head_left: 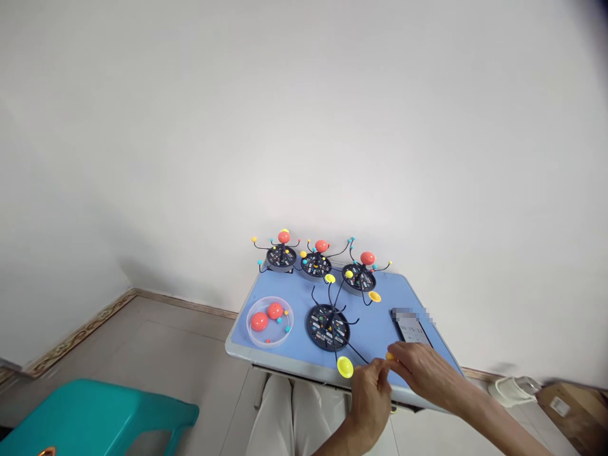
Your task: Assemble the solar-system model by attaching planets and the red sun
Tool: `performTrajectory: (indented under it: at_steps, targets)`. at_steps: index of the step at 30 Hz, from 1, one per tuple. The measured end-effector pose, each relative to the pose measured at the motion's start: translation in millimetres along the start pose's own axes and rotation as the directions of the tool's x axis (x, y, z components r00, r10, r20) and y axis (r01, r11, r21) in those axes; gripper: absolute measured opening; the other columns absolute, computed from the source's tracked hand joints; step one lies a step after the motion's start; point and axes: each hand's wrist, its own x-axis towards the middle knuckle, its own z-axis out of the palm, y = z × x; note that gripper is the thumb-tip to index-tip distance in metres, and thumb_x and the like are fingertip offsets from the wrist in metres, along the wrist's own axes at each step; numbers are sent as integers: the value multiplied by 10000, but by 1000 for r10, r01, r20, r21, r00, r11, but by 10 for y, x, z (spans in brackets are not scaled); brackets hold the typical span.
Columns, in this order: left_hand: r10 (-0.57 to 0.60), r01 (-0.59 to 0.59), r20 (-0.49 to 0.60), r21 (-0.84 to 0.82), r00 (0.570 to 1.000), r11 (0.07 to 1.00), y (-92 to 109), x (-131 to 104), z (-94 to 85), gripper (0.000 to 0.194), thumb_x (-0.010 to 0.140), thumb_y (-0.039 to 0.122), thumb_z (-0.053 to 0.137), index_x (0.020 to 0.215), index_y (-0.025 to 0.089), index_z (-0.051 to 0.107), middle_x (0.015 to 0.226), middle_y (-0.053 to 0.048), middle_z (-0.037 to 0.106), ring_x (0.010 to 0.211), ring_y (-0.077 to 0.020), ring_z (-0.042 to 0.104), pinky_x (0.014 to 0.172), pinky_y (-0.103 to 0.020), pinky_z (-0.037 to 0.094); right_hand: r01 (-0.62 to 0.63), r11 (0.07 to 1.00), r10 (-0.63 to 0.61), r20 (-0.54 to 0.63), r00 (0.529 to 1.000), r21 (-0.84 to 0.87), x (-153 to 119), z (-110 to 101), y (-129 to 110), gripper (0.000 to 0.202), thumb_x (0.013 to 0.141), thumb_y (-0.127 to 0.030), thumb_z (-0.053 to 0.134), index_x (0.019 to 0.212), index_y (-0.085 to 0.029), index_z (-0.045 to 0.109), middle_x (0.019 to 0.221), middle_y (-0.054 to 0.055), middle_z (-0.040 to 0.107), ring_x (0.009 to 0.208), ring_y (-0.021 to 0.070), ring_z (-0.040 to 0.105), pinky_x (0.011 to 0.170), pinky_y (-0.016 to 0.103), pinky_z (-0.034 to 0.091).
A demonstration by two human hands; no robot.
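A solar system model with a round black base [327, 327] stands near the table's front edge, several thin black arms bending out from its centre. One arm runs right to my left hand [371, 394], whose fingers pinch around its end. My right hand [422, 368] is closed on a small orange ball [390, 356] just beside the left fingertips. Whether the ball touches the arm's tip is hidden by the fingers. A yellow ringed planet [345, 367] sits on another arm, left of my left hand. Further arms behind have bare tips.
Three similar models with red balls stand along the wall: left [282, 256], middle [316, 265] and right [359, 278]. A clear round tray [251, 339] holds red and small coloured balls. A phone [409, 326] lies by my right hand. A teal stool [104, 411] stands at left.
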Motion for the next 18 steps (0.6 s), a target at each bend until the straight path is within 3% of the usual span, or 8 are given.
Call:
performTrajectory:
  at_steps: [3, 6, 9, 13, 18]
  targets:
    - [3, -3, 0, 1, 1000, 1000, -21, -2, 4, 503, 958, 526, 389, 759, 174, 689, 536, 31, 516, 412, -107, 412, 443, -231, 375, -34, 999, 32, 51, 998, 25, -28, -42, -16, 336, 998, -295, 341, 755, -211, 556, 773, 74, 699, 693, 246, 657, 609, 343, 398]
    - [4, -4, 9, -1, 1000, 1000, -30, 0, 3, 487, 960, 521, 393, 827, 174, 708, 540, 35, 517, 419, -108, 414, 451, -228, 386, -33, 994, 32, 4, 999, 101, -79, -36, 45, 204, 952, -301, 465, 1033, -207, 627, 819, 64, 714, 737, 252, 666, 655, 360, 451]
    - [0, 0, 15, -2, 1000, 1000, -25, 0, 1, 495, 972, 513, 374, 876, 171, 719, 535, 42, 503, 422, -108, 409, 453, -226, 393, -37, 987, 44, -39, 998, 158, -119, -4, 128, 449, 898, -271, 543, 1342, -213, 512, 861, 61, 720, 778, 255, 675, 688, 367, 492]
    - [-3, 3, 17, 1, 1000, 1000, -4, -9, -10, 481, 974, 500, 378, 949, 170, 727, 535, 44, 499, 426, -110, 412, 453, -226, 401, 31, 976, -20, -54, 998, 214, -120, -13, 126, 381, 957, -292, 459, 1325, -239, 544, 921, 70, 715, 798, 241, 679, 709, 370, 513]
    - [0, 0, 24, 12, 1000, 1000, -28, 4, -18, 463, 971, 474, 400, 1211, 182, 667, 578, 31, 564, 446, -131, 476, 490, -254, 462, 68, 968, -50, -81, 995, 242, -100, 8, 99, 350, 996, -305, 388, 1277, -241, 587, 975, 88, 714, 827, 249, 688, 712, 385, 524]
